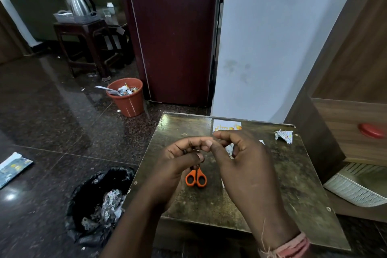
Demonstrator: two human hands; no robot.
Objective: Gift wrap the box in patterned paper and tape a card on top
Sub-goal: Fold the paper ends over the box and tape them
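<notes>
My left hand [180, 159] and my right hand [240, 163] meet above the middle of the small brown table [293, 174]. Their curled fingertips pinch a small shiny bit [196, 150] between them; it is too small to identify. Orange-handled scissors [196, 178] lie on the table just below my left hand, blades hidden by it. A white card [227, 126] with yellow print lies at the table's far edge. A bit of patterned paper [229, 150] shows through the gap in my right hand; the rest is hidden. No box is visible.
A crumpled paper scrap [284, 135] lies at the table's far right. On the floor to the left are a black bag [100, 201] of scraps and an orange bin [127, 98]. A wooden cabinet [351, 123] and a white basket [356, 186] stand close on the right.
</notes>
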